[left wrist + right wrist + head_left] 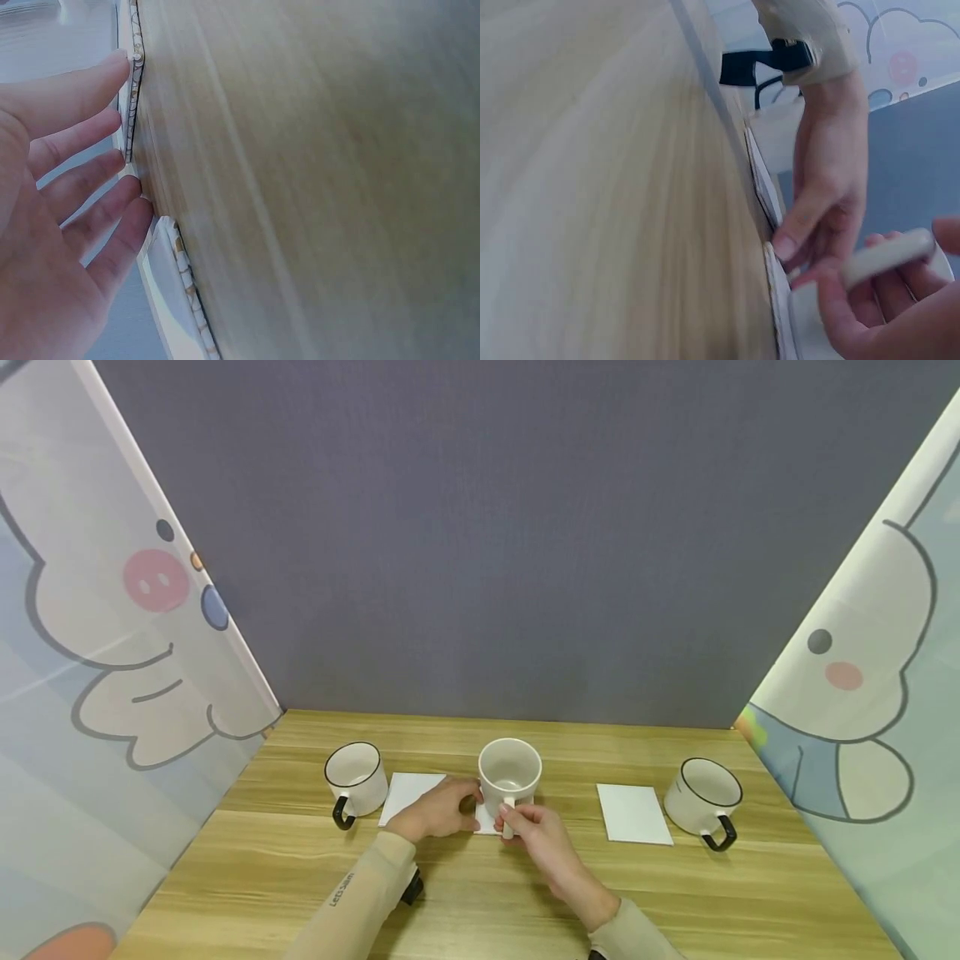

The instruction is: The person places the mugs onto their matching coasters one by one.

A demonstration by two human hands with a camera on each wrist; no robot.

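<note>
Ample room right of gripped mug (510,767); left fingers (465,786) at coaster (486,822) edge.

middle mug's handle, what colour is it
Off-white; the handle shows best, and largest, in the right wrist view.

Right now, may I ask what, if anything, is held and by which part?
The right hand holds the plain white round mug by its handle; the left hand touches a white square coaster.

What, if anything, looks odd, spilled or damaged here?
No spill or damage shows. One mismatch: the middle mug has a pale handle and rim; the left mug and right mug have black handles and dark rims.
</note>
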